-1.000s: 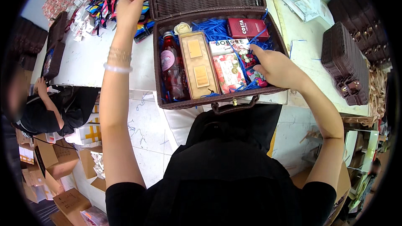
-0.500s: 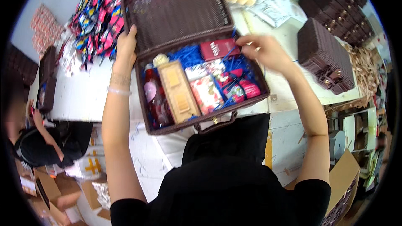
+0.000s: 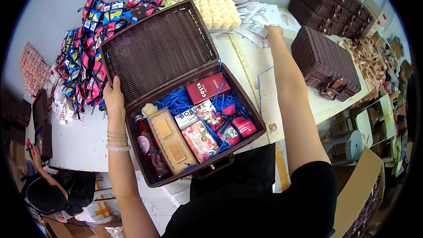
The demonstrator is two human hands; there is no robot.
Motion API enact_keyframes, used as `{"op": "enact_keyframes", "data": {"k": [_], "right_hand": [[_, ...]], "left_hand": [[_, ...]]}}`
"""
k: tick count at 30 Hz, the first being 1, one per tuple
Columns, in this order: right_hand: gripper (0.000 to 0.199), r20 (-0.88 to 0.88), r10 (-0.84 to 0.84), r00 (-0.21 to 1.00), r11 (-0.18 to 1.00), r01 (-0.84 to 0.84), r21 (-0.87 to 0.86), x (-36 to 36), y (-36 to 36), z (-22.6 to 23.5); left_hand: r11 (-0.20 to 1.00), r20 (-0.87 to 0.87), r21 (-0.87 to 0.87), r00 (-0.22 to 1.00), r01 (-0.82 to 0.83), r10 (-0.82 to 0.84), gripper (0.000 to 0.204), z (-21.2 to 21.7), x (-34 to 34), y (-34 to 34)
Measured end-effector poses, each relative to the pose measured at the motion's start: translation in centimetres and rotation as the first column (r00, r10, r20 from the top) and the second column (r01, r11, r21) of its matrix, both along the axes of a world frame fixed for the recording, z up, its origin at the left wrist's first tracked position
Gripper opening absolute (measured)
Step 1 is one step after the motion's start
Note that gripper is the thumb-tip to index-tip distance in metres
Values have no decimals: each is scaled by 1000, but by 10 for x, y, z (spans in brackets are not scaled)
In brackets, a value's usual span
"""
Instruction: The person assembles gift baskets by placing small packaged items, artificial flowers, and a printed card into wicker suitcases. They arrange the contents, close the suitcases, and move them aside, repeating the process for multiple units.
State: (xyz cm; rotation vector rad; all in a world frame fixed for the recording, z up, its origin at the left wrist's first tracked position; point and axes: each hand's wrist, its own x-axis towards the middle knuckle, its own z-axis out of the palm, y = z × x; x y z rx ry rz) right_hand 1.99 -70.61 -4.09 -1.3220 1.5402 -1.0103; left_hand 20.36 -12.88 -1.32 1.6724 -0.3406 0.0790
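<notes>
A dark brown wicker case (image 3: 260,137) stands open and slightly turned at the table's front edge, lid (image 3: 158,46) tilted back. My left hand (image 3: 114,98) grips its left side by the hinge, thumb up along the lid. Inside, on blue paper shred (image 3: 176,100), lie a bottle of red liquid (image 3: 152,152), a long tan box (image 3: 172,139), a cream rose (image 3: 149,109), a dark red box (image 3: 208,89), a white box (image 3: 190,113), a floral box (image 3: 199,140) and a pink ribbon-tied packet (image 3: 238,130). Far right, my right hand (image 3: 274,32) pinches at a printed card (image 3: 256,27) on a loose pile.
A closed wicker case (image 3: 326,64) stands on the right, more cases stacked (image 3: 330,4) behind. Cream roses (image 3: 216,6) fill a tray at the back; pink and blue packets (image 3: 94,48) heap at left. A co-worker (image 3: 48,189) sits at lower left. An open carton (image 3: 361,194) is at lower right.
My right hand has left the dark red box's corner and reached out to the printed cards at the back. The case now appears lower and further left in view; my left hand still holds it.
</notes>
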Motion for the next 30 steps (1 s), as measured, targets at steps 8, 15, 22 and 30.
{"op": "enact_keyframes", "data": {"k": [8,15,22,30], "right_hand": [[35,-258,0,966,989,-38,-141,-19,3,7],[22,-479,-431,765,567,-183,-803,-71,102,87],[10,-721,64,690,-580,-562,-589,-155,378,153],[21,-989,122,89,-932,-332,-145,-97,475,103]], "left_hand": [[998,-11,53,999,-31,31,39,4,-3,-4],[1000,38,-3,999,7,-7,42,1,-2,-8],[997,137,25,988,-80,76,41,-11,11,-13],[978,155,129,977,-166,146,36,-5,4,-16]]}}
